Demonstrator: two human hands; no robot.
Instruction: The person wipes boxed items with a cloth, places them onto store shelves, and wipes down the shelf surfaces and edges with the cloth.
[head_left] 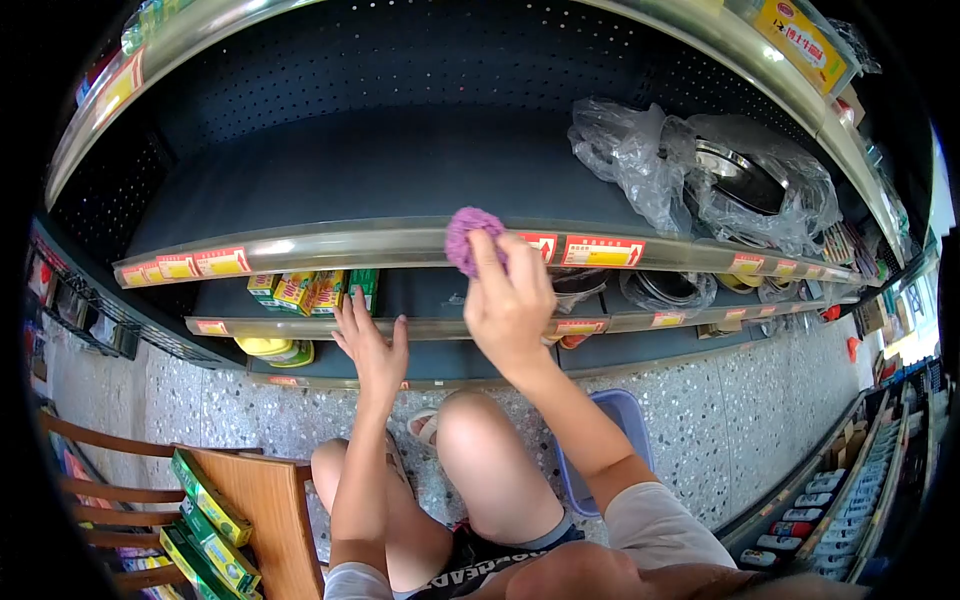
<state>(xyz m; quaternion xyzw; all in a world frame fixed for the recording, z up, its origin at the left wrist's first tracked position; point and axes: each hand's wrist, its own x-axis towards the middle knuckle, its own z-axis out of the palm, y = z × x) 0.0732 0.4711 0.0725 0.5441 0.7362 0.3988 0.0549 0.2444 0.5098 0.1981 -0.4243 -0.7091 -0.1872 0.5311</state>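
A crumpled purple cloth (472,238) is pinched in my right hand (508,298) and pressed against the clear front strip (370,246) of the dark shelf (380,165), beside red and yellow price labels (604,251). My left hand (370,345) holds nothing; its fingers are spread near the edge of the lower shelf. Just behind those fingertips, small yellow and green boxes (295,291) stand on the lower shelf. Metal pans (740,175) in clear plastic bags (630,160) lie at the right end of the upper shelf.
A wooden chair (265,510) with green and yellow boxes (210,500) on it stands at lower left. On the speckled floor (700,400), a purple-blue bin (632,425) is by my right arm. Shelves with bottles (815,500) are at lower right.
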